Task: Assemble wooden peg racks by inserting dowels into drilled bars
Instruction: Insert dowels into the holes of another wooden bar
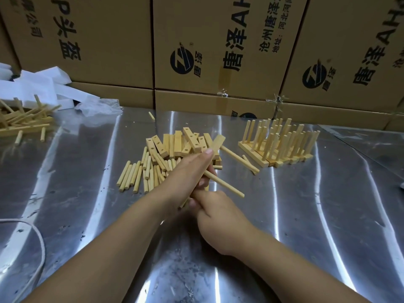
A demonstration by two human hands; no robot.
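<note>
Already a fair batch is done: a cluster of finished racks (pixel 282 147) stands with pegs upright on the metal table (pixel 328 215), off to the right. Plenty is left, though, judging by the pile of drilled bars (pixel 172 143) in the middle and the loose dowels (pixel 135 173) spread just in front of it, plus another heap of parts (pixel 21 121) at the far left. The rack under way looks about half built. The left hand (pixel 188 173) reaches forward over the pile, fingers wrapped round a bar (pixel 218 142) held slantwise, forefinger laid along it. One fitted dowel (pixel 227 188) juts out to the right. The right hand (pixel 218 215) comes in below, curled round the bar's lower end — whether it also pinches a fresh dowel is hidden.
</note>
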